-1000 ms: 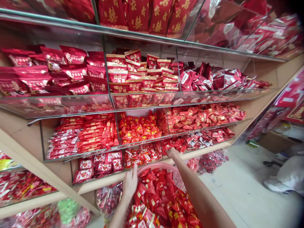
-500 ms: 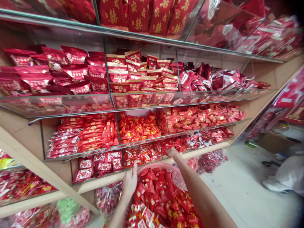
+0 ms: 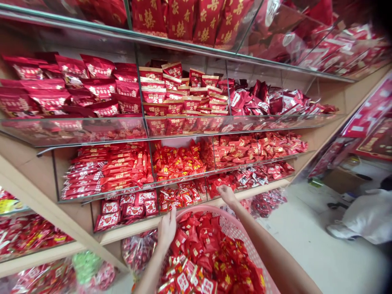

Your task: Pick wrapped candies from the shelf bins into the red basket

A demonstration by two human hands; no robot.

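Note:
A pink plastic basket (image 3: pixel 245 228), full of small red wrapped candies (image 3: pixel 211 245), stands against the shelf front. My left hand (image 3: pixel 167 229) is closed over the basket's left rim, thumb upward. Beyond the far rim, my right hand (image 3: pixel 227 194) is at the bottom shelf, fingers curled in front of a compartment of red candy packets (image 3: pixel 216 183). Whatever those fingers hold, if anything, is hidden. Just left of it lies another compartment of red and gold wrapped candies (image 3: pixel 180 198).
Glass-fronted shelves (image 3: pixel 183 136) rise above, packed with red packets. A wooden ledge (image 3: pixel 131 228) runs along the bottom, with bagged candies (image 3: pixel 141 249) beneath. At right, a person's light-clothed leg (image 3: pixel 364 216) is on the pale floor (image 3: pixel 309 228).
My right hand has drawn slightly back from the bottom compartment, and its curled fingers now show more clearly. My left hand stays on the basket rim. The view has shifted slightly.

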